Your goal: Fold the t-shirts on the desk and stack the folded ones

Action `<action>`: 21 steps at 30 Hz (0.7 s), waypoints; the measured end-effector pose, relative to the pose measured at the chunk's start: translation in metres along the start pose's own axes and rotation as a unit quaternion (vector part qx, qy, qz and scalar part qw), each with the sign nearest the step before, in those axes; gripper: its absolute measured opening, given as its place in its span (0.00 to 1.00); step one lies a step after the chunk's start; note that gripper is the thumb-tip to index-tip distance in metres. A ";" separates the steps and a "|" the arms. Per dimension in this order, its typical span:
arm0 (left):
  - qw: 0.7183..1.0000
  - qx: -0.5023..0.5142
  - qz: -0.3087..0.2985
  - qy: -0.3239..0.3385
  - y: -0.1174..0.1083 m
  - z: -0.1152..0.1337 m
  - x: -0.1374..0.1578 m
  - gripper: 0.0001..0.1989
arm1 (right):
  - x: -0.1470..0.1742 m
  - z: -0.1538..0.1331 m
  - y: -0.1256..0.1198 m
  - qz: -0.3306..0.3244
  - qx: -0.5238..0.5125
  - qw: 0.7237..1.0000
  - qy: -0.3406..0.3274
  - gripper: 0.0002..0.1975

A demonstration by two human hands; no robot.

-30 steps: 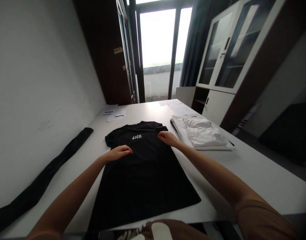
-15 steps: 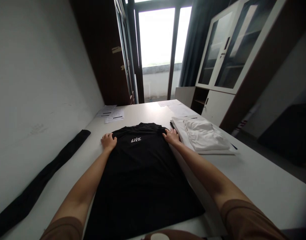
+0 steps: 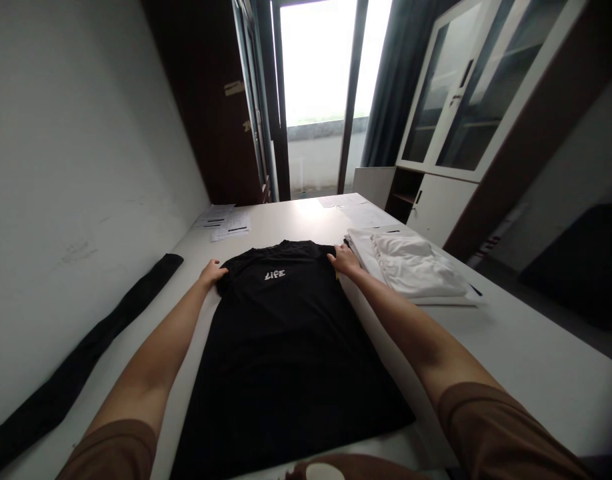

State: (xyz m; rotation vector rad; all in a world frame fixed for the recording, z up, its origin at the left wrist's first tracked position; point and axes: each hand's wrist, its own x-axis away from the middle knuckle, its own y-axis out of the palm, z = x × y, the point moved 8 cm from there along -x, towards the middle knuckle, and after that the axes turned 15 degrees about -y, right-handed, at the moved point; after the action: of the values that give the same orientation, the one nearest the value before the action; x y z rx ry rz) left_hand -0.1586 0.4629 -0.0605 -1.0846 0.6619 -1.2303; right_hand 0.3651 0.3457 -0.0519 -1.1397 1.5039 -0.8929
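A black T-shirt [image 3: 291, 360] lies spread on the white table [image 3: 526, 340], its collar at the far end and small white lettering below the collar. My left hand [image 3: 213, 273] pinches the edge of the shirt's left sleeve, thumb on top. At the opposite shoulder, my right hand [image 3: 343, 259] grips the right sleeve, with its fingers partly hidden by the hand itself. Just beyond my right hand is a stack of folded white clothes [image 3: 416, 267], with a bit of dark cloth at its near-left corner.
A long dark fabric strip [image 3: 96, 340] lies along the left wall. Printed papers [image 3: 231, 223] rest at the far left of the table, and more sheets [image 3: 361, 212] at the far right. Past the right edge stands a white cabinet [image 3: 441, 207] with a lower door open.
My left hand has moved outward to the left and now holds the sleeve, which is pulled out sideways. My right hand has closed on the other sleeve. The view has shifted slightly.
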 end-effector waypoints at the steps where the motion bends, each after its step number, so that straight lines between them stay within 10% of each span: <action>1: 1.000 -0.004 -0.010 0.008 0.000 0.002 0.000 0.20 | -0.001 0.000 0.001 0.002 -0.009 1.000 -0.007 0.28; 8: 0.995 -0.041 -0.030 0.082 -0.004 0.008 0.006 0.11 | -0.004 -0.009 0.007 0.014 -0.033 0.999 -0.015 0.33; 14: 0.987 -0.049 -0.047 0.143 -0.002 0.003 0.017 0.12 | -0.009 -0.014 0.005 -0.009 -0.011 1.000 0.015 0.17; 21: 0.982 -0.036 -0.041 0.181 -0.020 -0.011 0.022 0.10 | -0.011 0.013 -0.012 0.061 -0.078 0.984 0.150 0.21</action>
State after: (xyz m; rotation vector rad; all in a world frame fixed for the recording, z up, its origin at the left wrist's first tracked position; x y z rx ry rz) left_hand -0.1705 0.4396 -0.0437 -0.9612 0.9518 -1.5045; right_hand 0.3815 0.3533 -0.0403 -1.0437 1.8982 -0.9041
